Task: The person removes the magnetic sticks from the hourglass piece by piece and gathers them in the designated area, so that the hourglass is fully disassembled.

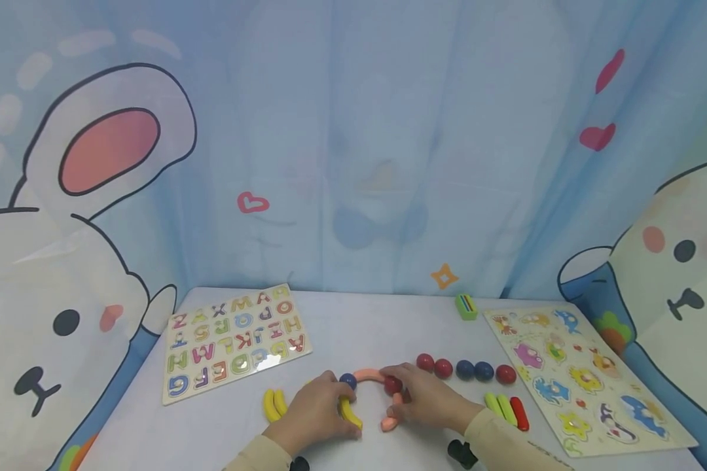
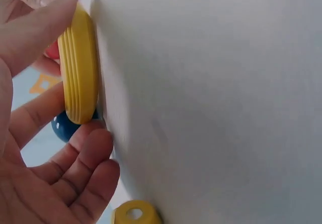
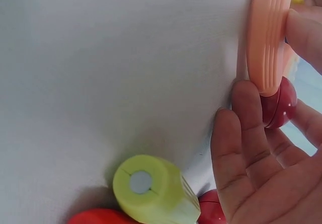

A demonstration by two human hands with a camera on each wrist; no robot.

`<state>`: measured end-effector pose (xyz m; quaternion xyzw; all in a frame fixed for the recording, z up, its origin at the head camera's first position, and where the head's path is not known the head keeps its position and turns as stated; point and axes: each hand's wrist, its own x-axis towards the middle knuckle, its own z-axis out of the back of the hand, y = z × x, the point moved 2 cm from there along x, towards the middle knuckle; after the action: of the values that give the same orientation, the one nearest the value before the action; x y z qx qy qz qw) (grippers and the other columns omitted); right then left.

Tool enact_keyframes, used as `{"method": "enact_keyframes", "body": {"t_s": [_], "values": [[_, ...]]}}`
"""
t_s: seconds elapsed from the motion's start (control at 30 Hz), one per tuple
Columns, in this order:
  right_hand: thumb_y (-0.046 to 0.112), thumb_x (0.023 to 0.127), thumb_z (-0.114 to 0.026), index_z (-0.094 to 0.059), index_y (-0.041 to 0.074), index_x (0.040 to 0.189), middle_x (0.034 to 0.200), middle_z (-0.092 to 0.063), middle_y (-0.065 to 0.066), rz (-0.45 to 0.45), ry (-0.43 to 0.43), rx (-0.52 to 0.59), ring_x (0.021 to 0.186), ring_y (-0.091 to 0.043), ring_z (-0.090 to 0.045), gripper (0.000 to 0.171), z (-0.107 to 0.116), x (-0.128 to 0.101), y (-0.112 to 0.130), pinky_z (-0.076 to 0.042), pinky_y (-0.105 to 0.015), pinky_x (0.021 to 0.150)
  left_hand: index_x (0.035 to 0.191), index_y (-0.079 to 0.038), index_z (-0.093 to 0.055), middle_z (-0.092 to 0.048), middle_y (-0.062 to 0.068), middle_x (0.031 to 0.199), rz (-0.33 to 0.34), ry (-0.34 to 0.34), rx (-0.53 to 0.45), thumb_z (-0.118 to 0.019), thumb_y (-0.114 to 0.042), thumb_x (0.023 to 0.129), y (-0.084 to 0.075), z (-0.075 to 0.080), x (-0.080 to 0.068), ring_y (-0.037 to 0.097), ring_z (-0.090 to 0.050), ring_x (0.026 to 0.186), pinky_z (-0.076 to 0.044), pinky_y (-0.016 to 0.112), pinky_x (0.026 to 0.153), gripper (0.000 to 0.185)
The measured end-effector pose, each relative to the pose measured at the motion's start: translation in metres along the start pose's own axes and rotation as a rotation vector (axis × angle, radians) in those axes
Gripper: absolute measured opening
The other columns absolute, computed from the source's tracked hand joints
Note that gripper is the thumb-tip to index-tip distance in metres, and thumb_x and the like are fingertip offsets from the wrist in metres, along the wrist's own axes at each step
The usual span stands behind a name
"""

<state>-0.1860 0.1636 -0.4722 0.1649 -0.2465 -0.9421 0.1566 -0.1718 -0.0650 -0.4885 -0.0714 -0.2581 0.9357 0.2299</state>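
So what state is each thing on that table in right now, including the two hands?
Left hand: holds the yellow curved stick on the table.
Right hand: holds the orange curved stick, touching a red ball.
Blue ball: lies by the left fingers.
Orange arch piece: flat, between the two balls.
Letter puzzle: flat, pieces in.
Animal puzzle: flat, pieces in.
Row of loose balls: resting, untouched.

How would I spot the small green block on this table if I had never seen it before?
Start at the animal puzzle board lying along the table's right side. Just off that board's far left corner, near the curtain, sits the small green block. It stands alone at the back of the table, and it is boxy with coloured stripes on top, unlike the round red and blue balls lined up nearer the hands.
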Motion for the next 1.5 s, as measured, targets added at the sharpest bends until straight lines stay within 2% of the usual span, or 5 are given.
{"method": "enact_keyframes", "body": {"t_s": [0.27, 0.67, 1.13, 1.37, 1.5], "values": [[0.036, 0.077, -0.086, -0.057, 0.023, 0.138, 0.129, -0.059, -0.002, 0.008, -0.006, 0.0, 0.114, -0.025, -0.058, 0.069, -0.002, 0.001, -0.002, -0.049, -0.057, 0.094, 0.101, -0.022, -0.076, -0.051, -0.008, 0.087, 0.027, -0.005, -0.003, -0.092, -0.05, 0.061, 0.0, -0.001, -0.001, 0.008, -0.046, 0.07, -0.043, 0.025, 0.063, 0.051], [0.037, 0.077, -0.086, -0.057, 0.024, 0.137, 0.128, -0.059, -0.001, -0.003, -0.002, 0.008, 0.107, -0.021, -0.058, 0.068, -0.001, 0.002, -0.003, -0.05, -0.056, 0.093, 0.103, -0.02, -0.076, -0.05, -0.008, 0.088, 0.01, -0.006, -0.02, -0.093, -0.05, 0.059, -0.003, 0.001, -0.004, 0.007, -0.046, 0.071, -0.043, 0.023, 0.064, 0.056], [0.037, 0.077, -0.086, -0.057, 0.024, 0.138, 0.127, -0.058, 0.0, -0.01, 0.0, 0.021, 0.105, -0.02, -0.056, 0.068, -0.002, 0.002, -0.004, -0.05, -0.056, 0.093, 0.116, -0.018, -0.075, -0.054, -0.008, 0.093, -0.029, 0.003, 0.012, -0.093, -0.048, 0.06, -0.002, 0.003, -0.004, 0.005, -0.046, 0.076, -0.045, 0.022, 0.069, 0.066], [0.038, 0.077, -0.086, -0.057, 0.023, 0.137, 0.127, -0.058, 0.0, -0.011, 0.007, 0.031, 0.104, -0.02, -0.056, 0.069, -0.002, 0.003, -0.005, -0.05, -0.056, 0.093, 0.116, -0.026, -0.074, -0.058, -0.011, 0.1, -0.046, 0.039, 0.052, -0.09, -0.054, 0.062, 0.004, 0.008, -0.007, 0.005, -0.051, 0.085, -0.05, 0.028, 0.079, 0.063], [0.039, 0.076, -0.086, -0.057, 0.024, 0.137, 0.128, -0.058, 0.0, -0.007, 0.007, 0.033, 0.105, -0.02, -0.056, 0.07, -0.002, 0.004, -0.007, -0.05, -0.056, 0.094, 0.12, -0.029, -0.072, -0.06, -0.014, 0.103, -0.072, -0.001, 0.095, -0.087, -0.058, 0.063, 0.013, 0.015, -0.009, 0.007, -0.053, 0.092, -0.049, 0.033, 0.086, 0.065]]}}
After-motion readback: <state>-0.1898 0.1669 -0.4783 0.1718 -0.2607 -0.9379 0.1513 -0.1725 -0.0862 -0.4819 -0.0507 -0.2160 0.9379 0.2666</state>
